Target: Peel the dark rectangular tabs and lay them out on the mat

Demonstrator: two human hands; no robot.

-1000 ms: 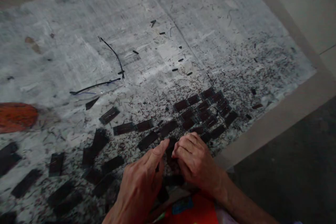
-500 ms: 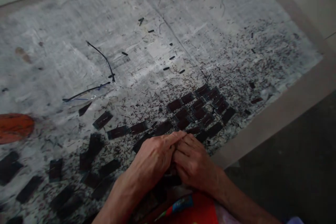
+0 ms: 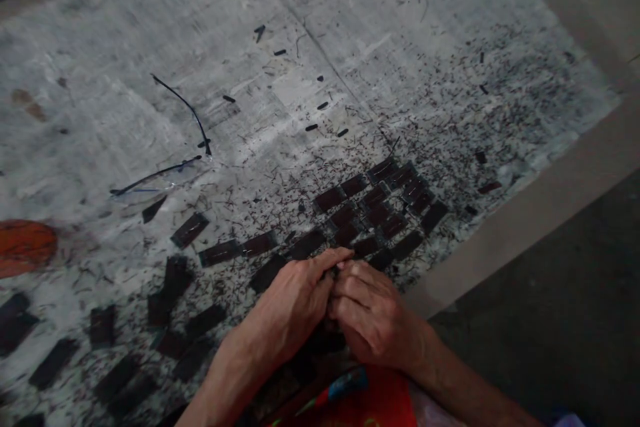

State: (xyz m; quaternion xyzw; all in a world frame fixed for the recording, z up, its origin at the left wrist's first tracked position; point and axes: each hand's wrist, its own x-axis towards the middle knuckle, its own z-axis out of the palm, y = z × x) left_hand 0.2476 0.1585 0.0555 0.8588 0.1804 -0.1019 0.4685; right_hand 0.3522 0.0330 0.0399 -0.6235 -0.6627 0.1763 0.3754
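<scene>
My left hand point(image 3: 295, 303) and my right hand point(image 3: 373, 317) are pressed together low in the view, fingers curled and fingertips meeting over a small dark piece point(image 3: 334, 272) that is mostly hidden. Just beyond them lies a tight cluster of dark rectangular pieces point(image 3: 385, 203) on a worn newspaper sheet point(image 3: 300, 67). More dark rectangles point(image 3: 220, 252) trail off to the left in a loose row.
A thin black wire point(image 3: 187, 107) curves across the paper at upper left. An orange patch point(image 3: 25, 247) shows at the left edge. Fine dark clippings litter the sheet. A tan border point(image 3: 525, 227) and dark floor point(image 3: 560, 320) lie right. Red packaging point(image 3: 370, 400) sits below my hands.
A second ago my left hand had its forefinger stretched out, apart from the right. It has since closed against my right hand, and both stay pinched together.
</scene>
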